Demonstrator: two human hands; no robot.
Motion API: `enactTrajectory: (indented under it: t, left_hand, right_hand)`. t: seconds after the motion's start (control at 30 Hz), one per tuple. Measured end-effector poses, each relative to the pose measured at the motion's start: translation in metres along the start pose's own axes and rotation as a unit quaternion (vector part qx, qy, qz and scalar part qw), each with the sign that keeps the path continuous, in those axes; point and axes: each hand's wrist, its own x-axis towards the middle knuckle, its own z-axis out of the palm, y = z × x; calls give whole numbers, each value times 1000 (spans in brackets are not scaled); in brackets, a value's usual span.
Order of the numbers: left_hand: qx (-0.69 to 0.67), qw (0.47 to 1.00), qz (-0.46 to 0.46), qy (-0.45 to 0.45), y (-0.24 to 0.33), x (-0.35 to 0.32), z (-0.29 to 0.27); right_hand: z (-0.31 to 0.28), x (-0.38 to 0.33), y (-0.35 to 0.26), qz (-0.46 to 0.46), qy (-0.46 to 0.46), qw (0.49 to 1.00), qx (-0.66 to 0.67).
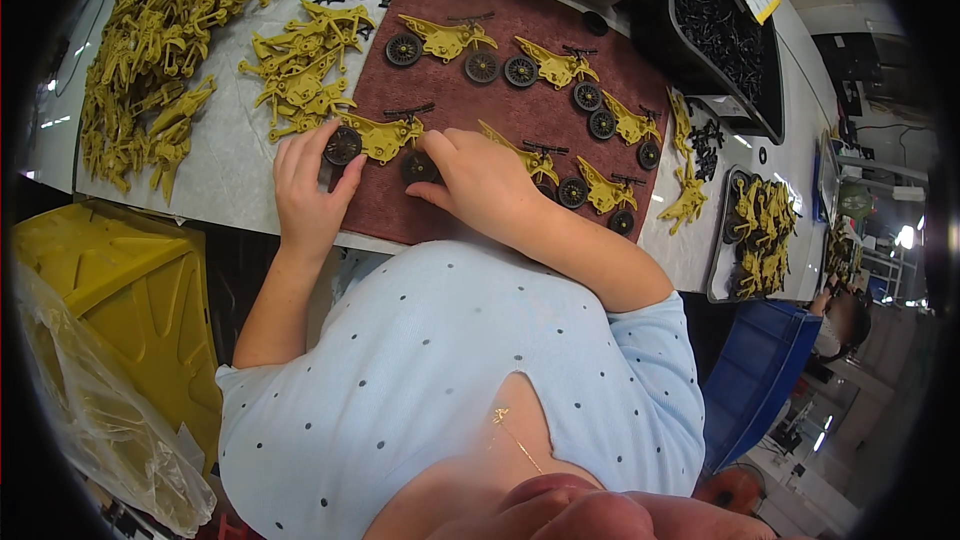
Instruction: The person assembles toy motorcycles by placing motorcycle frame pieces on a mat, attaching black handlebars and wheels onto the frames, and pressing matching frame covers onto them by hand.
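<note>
A dotted blue shirt (455, 340) fills the lower centre; upper left of centre, left hand (308, 185) and right hand (480, 180) each pinch a wheel (342, 146) of a yellow toy motorcycle (381, 140), probably light, stiff, best held there.

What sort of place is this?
Probably a small factory or workshop assembly area: yellow moulded parts heaped on a white table, wheeled toy-like motorbikes laid out on a red cloth, and a black bin full of small dark pieces.
</note>
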Motion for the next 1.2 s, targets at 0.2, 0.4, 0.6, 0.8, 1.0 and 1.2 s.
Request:
enactTrajectory:
  t: [0.2,0.4,0.6,0.8,1.0,1.2]
  left_hand:
    - [-17,1000,2,3,1,1,0]
    - [-11,1000,6,-4,0,1,1]
    - [-8,1000,0,-12,1,1,0]
    - [-15,1000,-3,1,1,2,0]
    - [-53,994,-83,46,0,-5,-3]
    - [27,999,-23,-5,-3,0,0]
  right_hand:
    - [0,0,1,2,1,1000,5]
    - [1,0,1,-2,11,1000,4]
    - [0,-2,0,3,18,1000,3]
    - [4,-1,2,12,42,999,10]
    - [3,-1,1,13,29,1000,2]
    - [2,-1,1,10,25,1000,-2]
